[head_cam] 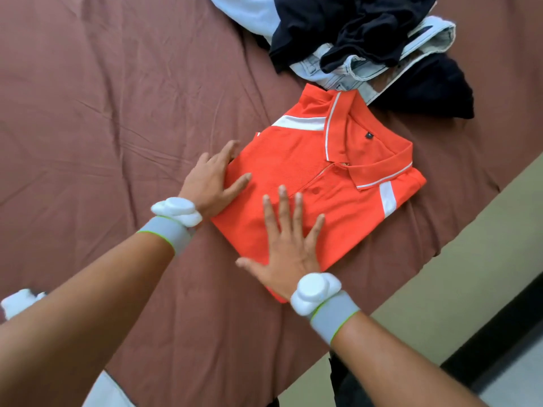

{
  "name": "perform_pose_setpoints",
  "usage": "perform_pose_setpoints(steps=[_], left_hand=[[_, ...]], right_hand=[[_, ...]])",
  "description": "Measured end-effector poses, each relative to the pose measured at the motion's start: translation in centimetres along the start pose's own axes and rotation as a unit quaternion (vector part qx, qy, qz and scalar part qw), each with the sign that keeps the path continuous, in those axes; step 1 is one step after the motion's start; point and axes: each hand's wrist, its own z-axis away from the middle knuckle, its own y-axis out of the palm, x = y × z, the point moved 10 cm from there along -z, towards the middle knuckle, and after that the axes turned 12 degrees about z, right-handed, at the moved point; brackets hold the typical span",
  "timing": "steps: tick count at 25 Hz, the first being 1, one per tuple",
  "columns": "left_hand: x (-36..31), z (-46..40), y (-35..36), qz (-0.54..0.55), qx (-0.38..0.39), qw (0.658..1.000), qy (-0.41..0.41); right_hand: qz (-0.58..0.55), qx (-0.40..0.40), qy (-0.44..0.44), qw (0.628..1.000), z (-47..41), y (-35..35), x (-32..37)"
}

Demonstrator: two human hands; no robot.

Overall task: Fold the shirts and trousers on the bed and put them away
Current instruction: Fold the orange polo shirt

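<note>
The right hand [289, 248] lies flat on the folded orange polo shirt [323, 183], fingers straight and spread, palm pressing the lower part of the fold nearest the person. The left hand [216, 180] rests at the shirt's left side: its thumb lies straight on top of the fabric while the other fingers reach along and partly under the fold's edge, so how far they curl cannot be told. Each wrist carries a grey band with a white device on it.

The shirt is folded into a neat rectangle, collar up, with white trim on the collar and white panels at both shoulders. It lies on the bed [102, 113], covered with a wrinkled reddish-brown sheet, close to the bed's right edge.

Beyond the shirt, toward the far right corner of the bed, sits a loose heap of unfolded clothes: a pair of pale denim trousers [379, 66] touching the shirt's collar end, dark garments [338, 22] draped over and beside them, and a light blue-white garment [252, 13] at the far edge of the view. Past the bed's right edge is an olive-beige floor [440, 304].
</note>
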Motion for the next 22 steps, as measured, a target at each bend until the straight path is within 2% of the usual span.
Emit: perform_pose_setpoints(steps=[3, 7, 10, 13, 15, 17, 19, 20, 22], left_hand=[[1.1, 1.5, 0.7, 0.032, 0.046, 0.998, -0.031], [1.1, 1.7, 1.9, 0.076, 0.077, 0.992, -0.062], [1.5, 3.8, 1.2, 0.088, 0.091, 0.990, -0.059], [3.3, 9.6, 0.6, 0.101, 0.088, 0.987, -0.092], [3.3, 11.9, 0.5, 0.179, 0.054, 0.974, -0.127], [2.7, 10.7, -0.4, 0.241, -0.015, 0.962, -0.130], [2.5, 7.9, -1.2, 0.231, -0.071, 0.960, -0.139], [2.4, 6.8, -1.3, 0.213, -0.082, 0.961, -0.157], [2.9, 5.8, -1.0, 0.202, -0.093, 0.952, -0.210]], right_hand=[[0.048, 0.058, 0.003, 0.997, 0.3, 2.3, 4.1], [0.049, 0.093, 0.025, 0.994, 0.1, 2.7, 4.5], [0.016, 0.136, -0.023, 0.990, 1.9, 2.7, 6.1], [0.023, 0.197, -0.096, 0.975, 6.2, 3.1, 9.1], [0.036, 0.219, -0.118, 0.968, 8.4, 4.5, 9.3], [0.061, 0.140, -0.133, 0.979, 8.2, 4.0, 9.2], [0.078, 0.042, -0.147, 0.985, 7.2, 3.0, 9.0], [0.077, 0.000, -0.159, 0.984, 6.6, 2.4, 8.9], [0.066, -0.035, -0.176, 0.982, 6.0, 1.4, 8.7]])
